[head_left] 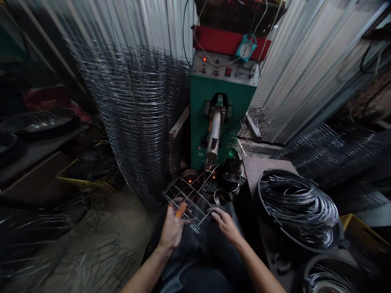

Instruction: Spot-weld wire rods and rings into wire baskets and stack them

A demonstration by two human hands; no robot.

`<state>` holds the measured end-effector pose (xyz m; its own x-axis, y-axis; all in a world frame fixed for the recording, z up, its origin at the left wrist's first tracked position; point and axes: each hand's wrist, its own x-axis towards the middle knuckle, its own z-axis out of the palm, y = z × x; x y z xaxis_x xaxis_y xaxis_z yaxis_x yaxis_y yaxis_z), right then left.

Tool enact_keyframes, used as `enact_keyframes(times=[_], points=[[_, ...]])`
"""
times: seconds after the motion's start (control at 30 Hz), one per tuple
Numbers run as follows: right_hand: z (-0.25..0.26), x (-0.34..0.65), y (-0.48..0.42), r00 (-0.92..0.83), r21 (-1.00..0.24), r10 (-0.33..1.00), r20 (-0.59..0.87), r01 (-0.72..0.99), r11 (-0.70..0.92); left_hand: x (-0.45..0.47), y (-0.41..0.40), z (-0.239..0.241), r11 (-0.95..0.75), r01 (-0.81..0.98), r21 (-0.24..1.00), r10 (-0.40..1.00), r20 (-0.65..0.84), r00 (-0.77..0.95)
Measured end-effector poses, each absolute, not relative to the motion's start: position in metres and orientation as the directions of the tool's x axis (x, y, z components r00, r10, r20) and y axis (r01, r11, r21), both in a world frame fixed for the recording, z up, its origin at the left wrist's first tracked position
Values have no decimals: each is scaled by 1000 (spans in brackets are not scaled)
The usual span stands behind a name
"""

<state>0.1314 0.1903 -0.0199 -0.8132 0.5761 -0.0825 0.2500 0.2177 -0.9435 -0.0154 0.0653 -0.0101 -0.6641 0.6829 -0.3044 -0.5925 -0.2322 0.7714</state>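
Both my hands hold a small wire rack (pixel 193 196) of crossed metal rods above my lap. My left hand (pixel 176 223), with an orange covering on one finger, grips its left and near side. My right hand (pixel 224 221) pinches the right corner of the rack. The rack's far corner lies at the tip of the metal electrode arm (pixel 214 138) of a green spot welding machine (pixel 200 101). Whether the wire touches the tip, I cannot tell. Small orange glowing spots show near the tip.
A tall stack of round wire frames (pixel 134 106) stands left of the machine. At the right, a black basin (pixel 261 195) holds bent wire rings (pixel 305 211). Small metal bowls (pixel 222 197) sit below the electrode. A teal dial gauge (pixel 246 49) rests on top of the machine.
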Motion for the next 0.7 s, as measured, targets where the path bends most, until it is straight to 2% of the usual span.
enact_keyframes(times=[0.1, 0.23, 0.7], points=[[-27, 124, 189, -776, -947, 629, -49, 236, 217, -14, 66, -8, -257, -576, 776, 664, -291, -689], [-30, 113, 194, -776, -955, 630, -4, 189, 226, -17, 66, -3, -266, -566, 781, 648, -289, -705], [-37, 106, 188, -745, -976, 666, -22, 161, 147, -22, 64, 3, -253, -522, 814, 637, -266, -724]])
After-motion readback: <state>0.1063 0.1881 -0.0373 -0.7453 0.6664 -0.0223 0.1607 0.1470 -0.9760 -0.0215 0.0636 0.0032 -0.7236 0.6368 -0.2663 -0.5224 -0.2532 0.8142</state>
